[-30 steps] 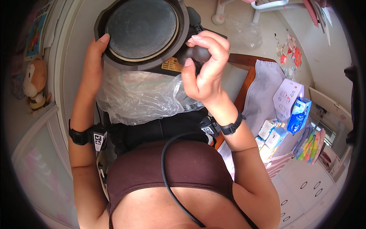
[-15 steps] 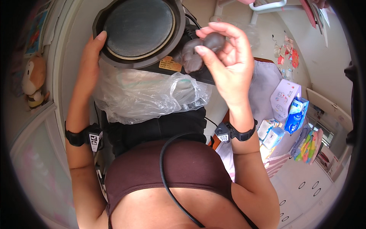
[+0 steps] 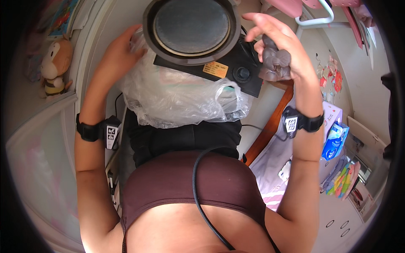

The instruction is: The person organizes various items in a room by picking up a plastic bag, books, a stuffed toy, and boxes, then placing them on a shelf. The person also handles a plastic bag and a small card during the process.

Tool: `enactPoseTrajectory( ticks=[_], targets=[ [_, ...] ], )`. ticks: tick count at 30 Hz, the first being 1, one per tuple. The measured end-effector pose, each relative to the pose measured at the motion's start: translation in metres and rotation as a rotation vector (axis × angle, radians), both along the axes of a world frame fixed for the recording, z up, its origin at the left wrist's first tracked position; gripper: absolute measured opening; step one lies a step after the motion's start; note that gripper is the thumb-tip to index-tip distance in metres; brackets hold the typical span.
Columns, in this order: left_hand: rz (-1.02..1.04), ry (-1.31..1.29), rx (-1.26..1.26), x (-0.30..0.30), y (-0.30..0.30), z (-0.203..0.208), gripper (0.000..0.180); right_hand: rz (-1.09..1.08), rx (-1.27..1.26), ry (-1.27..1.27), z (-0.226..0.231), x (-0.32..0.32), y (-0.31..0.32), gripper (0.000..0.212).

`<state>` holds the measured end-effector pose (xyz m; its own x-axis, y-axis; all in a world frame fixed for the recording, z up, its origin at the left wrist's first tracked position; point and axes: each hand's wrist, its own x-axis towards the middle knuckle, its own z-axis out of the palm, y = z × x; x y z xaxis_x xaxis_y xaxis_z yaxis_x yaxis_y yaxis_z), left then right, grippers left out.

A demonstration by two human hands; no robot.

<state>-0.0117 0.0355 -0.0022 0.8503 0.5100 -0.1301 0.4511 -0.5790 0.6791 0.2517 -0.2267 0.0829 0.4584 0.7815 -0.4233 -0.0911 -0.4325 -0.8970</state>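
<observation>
A small pottery wheel stands in front of me, with a round dark disc [image 3: 192, 25] inside a grey-brown basin [image 3: 157, 48]. Its black base [image 3: 179, 64] carries a yellow label and a round knob [image 3: 241, 74]. Beneath it spreads a crumpled clear plastic bag [image 3: 173, 101], partly over my lap. My left hand [image 3: 122, 52] is open beside the basin, fingers apart at the bag's edge; whether it touches the bag is unclear. To the right of the wheel, my right hand [image 3: 280, 40] holds a lumpy dark brown piece of clay [image 3: 276, 65] against its palm, index finger stretched toward the basin.
A plush toy [image 3: 57, 63] sits at the far left. At right are a blue tissue pack [image 3: 336, 141], a pale purple box [image 3: 333, 111] and folded colourful cloths [image 3: 344, 179]. A pink chair [image 3: 287, 6] stands at the back right. A black cable [image 3: 196, 185] hangs before my chest.
My left hand has let go of the basin rim and lies beside it. My right hand has moved right, away from the wheel, with the clay. The knob now shows.
</observation>
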Motion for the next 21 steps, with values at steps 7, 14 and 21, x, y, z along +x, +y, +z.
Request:
enactPoseTrajectory(
  ticks=[7, 14, 21],
  targets=[
    [0.115, -0.002, 0.290, 0.008, 0.016, 0.004, 0.044, 0.580, -0.549, -0.433, 0.021, 0.027, 0.060, 0.078],
    [-0.017, -0.317, -0.075, 0.040, 0.017, -0.018, 0.025, 0.673, -0.552, -0.016, 0.011, 0.031, 0.069, 0.076],
    [0.061, -0.199, -0.390, 0.045, 0.026, 0.002, 0.020, 0.547, -0.282, -0.236, 0.017, 0.080, 0.066, 0.073]
  ],
)
